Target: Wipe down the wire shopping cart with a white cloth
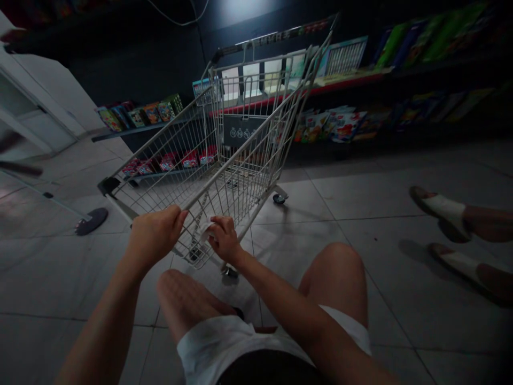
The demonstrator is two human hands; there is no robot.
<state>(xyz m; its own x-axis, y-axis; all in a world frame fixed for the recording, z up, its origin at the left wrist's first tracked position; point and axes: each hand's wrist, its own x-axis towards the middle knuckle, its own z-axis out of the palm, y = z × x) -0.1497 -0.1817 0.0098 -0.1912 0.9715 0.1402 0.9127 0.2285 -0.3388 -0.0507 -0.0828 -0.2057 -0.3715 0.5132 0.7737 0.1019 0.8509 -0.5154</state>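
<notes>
Clock from wearer's lap: wire shopping cart (232,159) at 11–12 o'clock, close in. Left hand (157,233): grip clenched round cart's top rail, near end. Right hand (225,238): grip pinching crumpled white wipe (206,230) at the near wire panel; can't tell if it's touching. Snack bags (340,124) on shelf at 1 o'clock, co-worker's sandalled feet (449,208) at 2.

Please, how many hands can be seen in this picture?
2. The left hand grips the top rim of the shopping cart; the right hand holds a white wad by its wire side. At right, another person shows only legs and feet; their hands are unseen.
</notes>
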